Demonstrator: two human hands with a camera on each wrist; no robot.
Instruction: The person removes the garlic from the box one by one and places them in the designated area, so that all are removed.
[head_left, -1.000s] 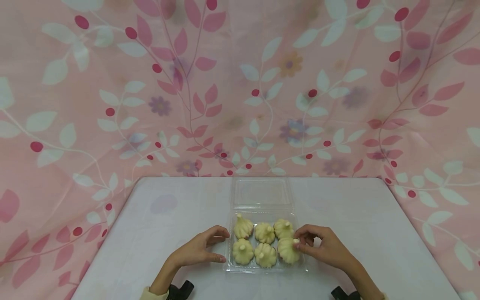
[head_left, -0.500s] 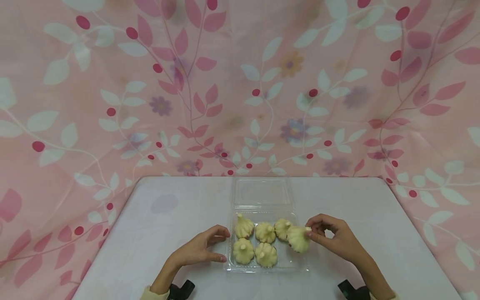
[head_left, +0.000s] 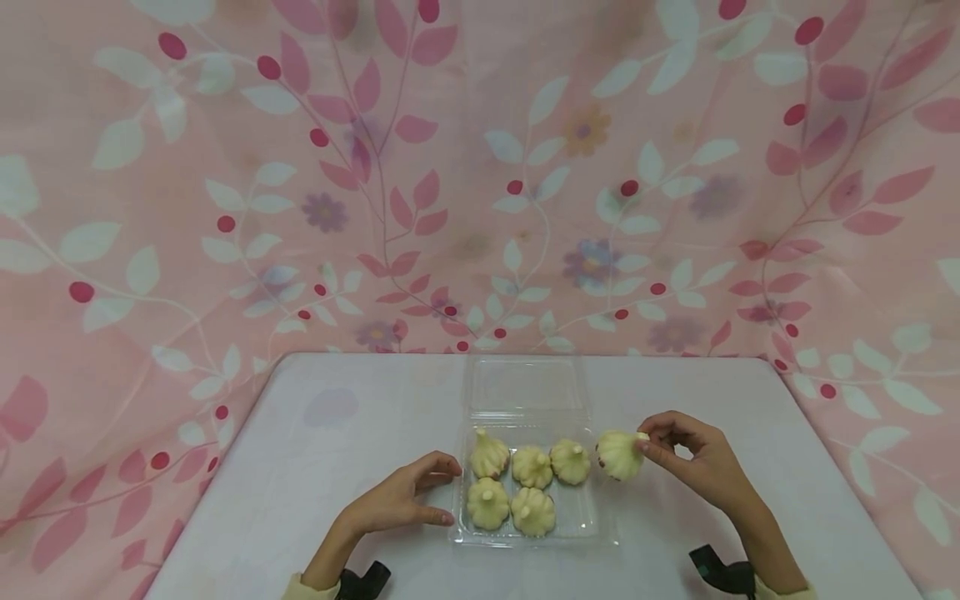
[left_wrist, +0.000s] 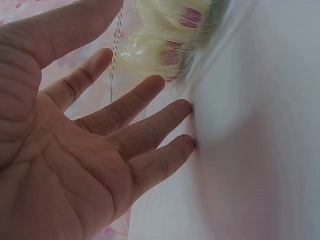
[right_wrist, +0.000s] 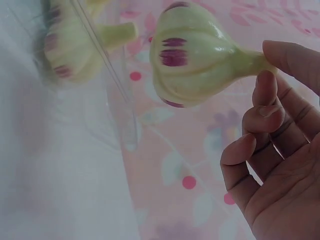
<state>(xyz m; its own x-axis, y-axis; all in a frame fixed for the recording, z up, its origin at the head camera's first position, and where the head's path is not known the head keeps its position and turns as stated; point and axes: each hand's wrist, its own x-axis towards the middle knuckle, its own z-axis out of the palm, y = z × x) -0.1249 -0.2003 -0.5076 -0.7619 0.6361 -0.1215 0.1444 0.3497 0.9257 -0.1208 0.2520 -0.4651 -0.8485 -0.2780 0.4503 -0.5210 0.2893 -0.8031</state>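
Note:
Between thumb and fingertip my right hand [head_left: 693,454] pinches a garlic bulb [head_left: 620,455] by its stem. This bulb, pale with purple streaks in the right wrist view, hangs just beyond the right side of a clear plastic box [head_left: 577,529]. Several more garlic bulbs [head_left: 533,510] sit inside the box in two rows; the front right spot is bare. My left hand [head_left: 401,496] lies at the box's left side with fingers spread and relaxed, holding nothing. In the left wrist view its fingers [left_wrist: 150,130] are apart, close to the box wall; whether any touch it, I cannot tell.
The clear lid [head_left: 525,387] is folded back behind the box, lying toward the far table edge. A white-covered table [head_left: 360,433] carries everything. Behind it hangs a pink cloth [head_left: 465,167] printed with leaves and flowers.
My right hand has lifted the garlic bulb out of the box's front right spot and moved it right and away, past the box's side. The left hand has stayed in place.

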